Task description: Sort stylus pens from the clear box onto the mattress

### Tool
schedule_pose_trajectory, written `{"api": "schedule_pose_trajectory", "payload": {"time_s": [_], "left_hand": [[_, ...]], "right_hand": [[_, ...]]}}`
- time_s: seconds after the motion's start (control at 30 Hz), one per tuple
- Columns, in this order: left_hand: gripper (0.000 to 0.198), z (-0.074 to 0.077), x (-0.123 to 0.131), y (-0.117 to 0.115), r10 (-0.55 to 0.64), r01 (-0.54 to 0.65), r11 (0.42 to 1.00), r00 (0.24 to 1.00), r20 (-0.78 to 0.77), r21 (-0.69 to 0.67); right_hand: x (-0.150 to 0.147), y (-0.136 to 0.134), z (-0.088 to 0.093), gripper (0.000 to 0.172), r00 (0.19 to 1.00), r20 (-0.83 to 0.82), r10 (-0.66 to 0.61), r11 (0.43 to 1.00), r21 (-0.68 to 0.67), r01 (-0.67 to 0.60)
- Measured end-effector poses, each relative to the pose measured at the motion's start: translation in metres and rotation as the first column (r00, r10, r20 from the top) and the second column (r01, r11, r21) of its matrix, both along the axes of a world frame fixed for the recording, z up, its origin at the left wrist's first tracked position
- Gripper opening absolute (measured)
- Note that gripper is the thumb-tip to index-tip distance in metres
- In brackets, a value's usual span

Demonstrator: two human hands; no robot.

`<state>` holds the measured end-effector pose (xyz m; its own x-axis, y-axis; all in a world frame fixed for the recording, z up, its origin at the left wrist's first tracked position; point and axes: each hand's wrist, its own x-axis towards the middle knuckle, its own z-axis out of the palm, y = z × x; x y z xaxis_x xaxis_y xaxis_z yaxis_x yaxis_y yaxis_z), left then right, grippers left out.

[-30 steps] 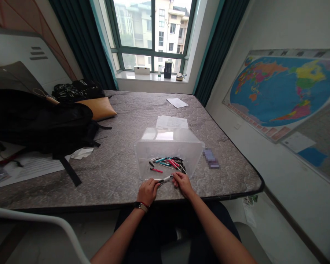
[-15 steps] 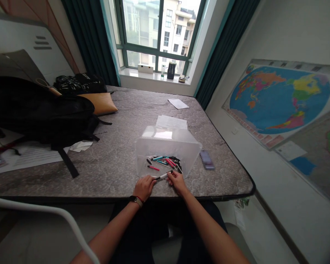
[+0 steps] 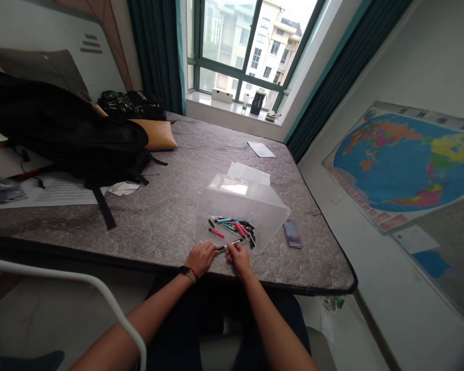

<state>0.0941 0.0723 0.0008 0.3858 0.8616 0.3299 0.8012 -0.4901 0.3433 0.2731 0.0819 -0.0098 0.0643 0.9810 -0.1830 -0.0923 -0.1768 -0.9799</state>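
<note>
The right grip (image 3: 238,259) has slid closer to the left grip (image 3: 201,257) since a moment ago, so now the far tip of the black-and-white pen (image 3: 236,241) pokes out past it, and the whole view has tilted a bit. Both grips are closed on that pen: the left one seems to pinch its near end, the right one has it farther along. It's a skinny thing, so I think it is best to hold it still with the left fingers and use just a soft pinch with the right ones. Keeping both wrists low should help stop it from rolling away. Just past the grips is a clear plastic box (image 3: 247,205), which looks tipped on its side with its open part facing them. Inside lie lots of loose pens (image 3: 240,229), red, blue-green and black, mostly in a messy heap, and one red pen (image 3: 216,233) lies apart, just beyond the left grip. All of this sits on a gray mattress (image 3: 170,206). White papers (image 3: 251,173) lie behind the box, farther from the grips.
</note>
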Motion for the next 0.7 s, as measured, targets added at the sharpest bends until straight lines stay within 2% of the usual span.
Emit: {"api": "schedule_pose_trajectory", "payload": {"time_s": [0.3, 0.53, 0.7], "left_hand": [[0.033, -0.0003, 0.0011, -0.001, 0.025, -0.026, 1.0, 0.998, 0.056, 0.012], [0.03, -0.0013, 0.0002, -0.0014, 0.028, -0.028, 1.0, 0.999, 0.04, 0.003], [0.026, -0.0028, -0.0008, -0.0019, -0.008, 0.007, 1.0, 0.999, 0.05, 0.017]], "right_hand": [[0.0031, -0.0001, 0.0008, 0.054, 1.0, -0.025, 0.019, 1.0, 0.005, -0.019], [0.0057, -0.0004, -0.0017, 0.044, 0.997, -0.082, -0.015, 1.0, 0.008, 0.016], [0.0059, -0.0004, -0.0002, 0.044, 1.0, -0.025, 0.017, 1.0, -0.002, -0.017]]}}
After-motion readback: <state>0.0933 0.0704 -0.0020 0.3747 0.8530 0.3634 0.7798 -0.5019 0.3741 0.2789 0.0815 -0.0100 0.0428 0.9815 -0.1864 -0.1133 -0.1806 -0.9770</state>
